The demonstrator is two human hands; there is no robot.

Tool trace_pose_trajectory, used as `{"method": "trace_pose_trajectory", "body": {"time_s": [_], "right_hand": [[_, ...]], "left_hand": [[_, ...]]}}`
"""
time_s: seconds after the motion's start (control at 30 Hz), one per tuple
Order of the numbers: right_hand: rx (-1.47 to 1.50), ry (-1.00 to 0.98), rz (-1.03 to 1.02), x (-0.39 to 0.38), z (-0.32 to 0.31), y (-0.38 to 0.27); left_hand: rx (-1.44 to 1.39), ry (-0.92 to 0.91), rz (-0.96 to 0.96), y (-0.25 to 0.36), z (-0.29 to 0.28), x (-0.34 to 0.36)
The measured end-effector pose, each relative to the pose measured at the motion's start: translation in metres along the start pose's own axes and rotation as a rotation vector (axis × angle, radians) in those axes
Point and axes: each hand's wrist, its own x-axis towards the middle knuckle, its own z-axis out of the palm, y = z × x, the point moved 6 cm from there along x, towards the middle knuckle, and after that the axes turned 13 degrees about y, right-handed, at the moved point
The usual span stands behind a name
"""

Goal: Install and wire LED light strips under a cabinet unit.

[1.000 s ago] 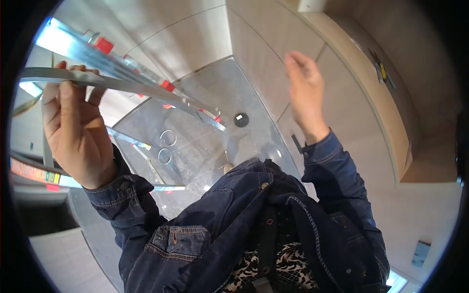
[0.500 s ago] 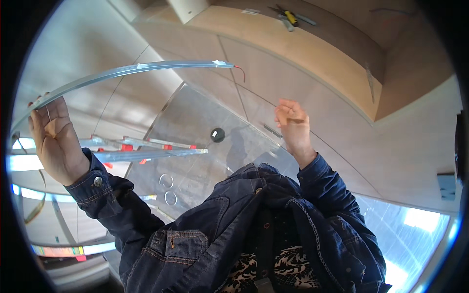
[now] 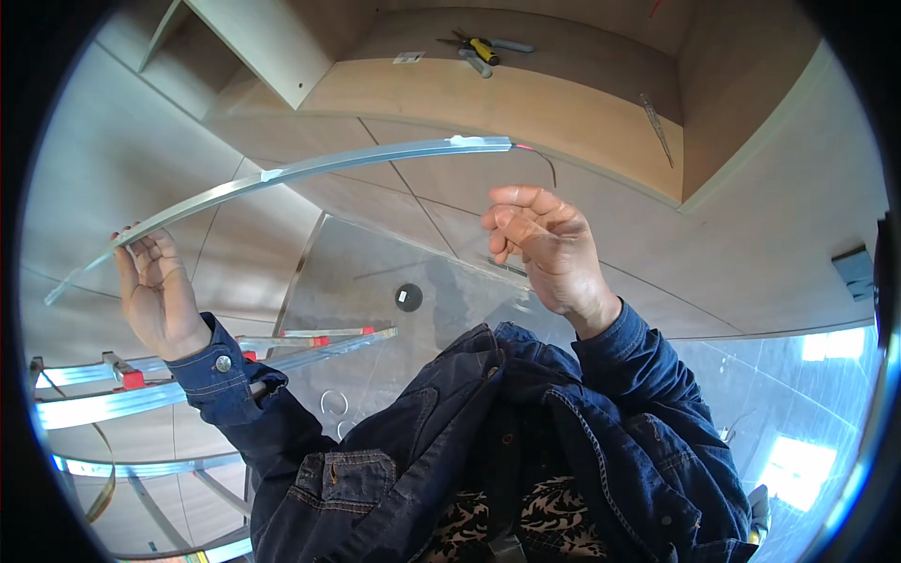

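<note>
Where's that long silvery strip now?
In the head view, the long, slim silvery strip arches from left to upper centre, held in the left hand, its wired end above the right hand.

White glare is flaring off the floor (image 3: 741, 371) at right; shadow is dimming the shelf (image 3: 601, 70); distortion is bending edges; black is swallowing the corners.

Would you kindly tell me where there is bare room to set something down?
The shelf looks bare between the yellow-and-grey hand tools and the slim pointed tool. The floor looks bare between the black disc and the jacket. It's crowded at the left, where the ladder shows below the left hand and long strip.
</note>
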Motion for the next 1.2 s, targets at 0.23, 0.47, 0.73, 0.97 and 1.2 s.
{"method": "trace_pose_trajectory", "body": {"time_s": [0.23,0.47,0.73,0.97,1.2], "right_hand": [[0.142,0.089,-0.074,0.0,0.036,-0.02],[0.13,0.057,-0.138,-0.004,0.066,-0.026],[0.109,0.119,-0.201,-0.012,0.082,-0.022],[0.043,0.141,-0.313,-0.019,0.097,-0.017],[-0.063,0.094,-0.343,-0.021,0.105,-0.007]], "left_hand": [[-0.036,0.001,-0.104,-0.022,-0.024,0.011],[-0.052,0.037,-0.187,-0.02,-0.056,0.017],[-0.1,0.136,-0.277,-0.029,-0.096,0.015],[-0.386,0.471,-0.441,-0.04,-0.126,0.017],[-0.68,0.776,-0.645,-0.032,-0.157,0.032]]}}
